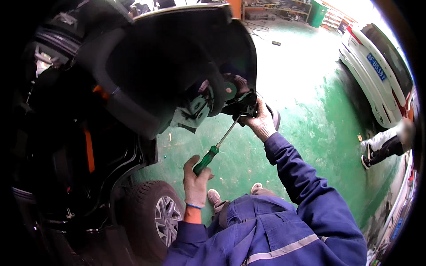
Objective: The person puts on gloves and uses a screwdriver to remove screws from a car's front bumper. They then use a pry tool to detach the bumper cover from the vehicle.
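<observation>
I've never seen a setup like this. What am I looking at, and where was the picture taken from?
There's no machine here: these are a person's own hands. A wide fisheye camera worn on the head looks down, so straight edges bend and the rim goes dark. The left hand, in a pale glove, holds a green-handled screwdriver. Its shaft points to where the right hand is, at the lower edge of a large dark car part. A wheel is at lower left. On the green floor stands a white car, upper right.
</observation>
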A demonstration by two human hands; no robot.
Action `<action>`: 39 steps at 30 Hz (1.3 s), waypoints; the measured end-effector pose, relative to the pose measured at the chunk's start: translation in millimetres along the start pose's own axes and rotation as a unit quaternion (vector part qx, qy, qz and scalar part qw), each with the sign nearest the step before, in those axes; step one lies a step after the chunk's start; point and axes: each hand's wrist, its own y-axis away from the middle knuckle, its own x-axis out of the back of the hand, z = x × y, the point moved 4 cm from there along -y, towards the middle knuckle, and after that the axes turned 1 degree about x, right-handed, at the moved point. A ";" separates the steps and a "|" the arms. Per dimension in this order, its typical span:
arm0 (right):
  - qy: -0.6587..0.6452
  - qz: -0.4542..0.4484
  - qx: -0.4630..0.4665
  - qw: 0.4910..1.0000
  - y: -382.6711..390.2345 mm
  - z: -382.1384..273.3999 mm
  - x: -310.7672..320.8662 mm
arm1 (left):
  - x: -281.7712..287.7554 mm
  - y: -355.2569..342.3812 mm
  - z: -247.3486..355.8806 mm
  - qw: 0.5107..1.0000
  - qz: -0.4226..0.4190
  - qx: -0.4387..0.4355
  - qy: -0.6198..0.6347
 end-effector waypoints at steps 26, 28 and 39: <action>0.042 0.002 -0.003 0.999 -8.1 43.7 6.5 | -4.6 15.6 -9.3 0.956 0.037 0.275 0.093; 0.041 -0.002 -0.005 0.999 -7.4 41.0 4.6 | 0.1 12.6 -11.7 0.991 0.041 0.118 0.056; 0.025 0.024 0.005 0.999 -6.9 41.5 7.5 | -3.4 13.0 -10.3 0.975 0.062 0.213 0.009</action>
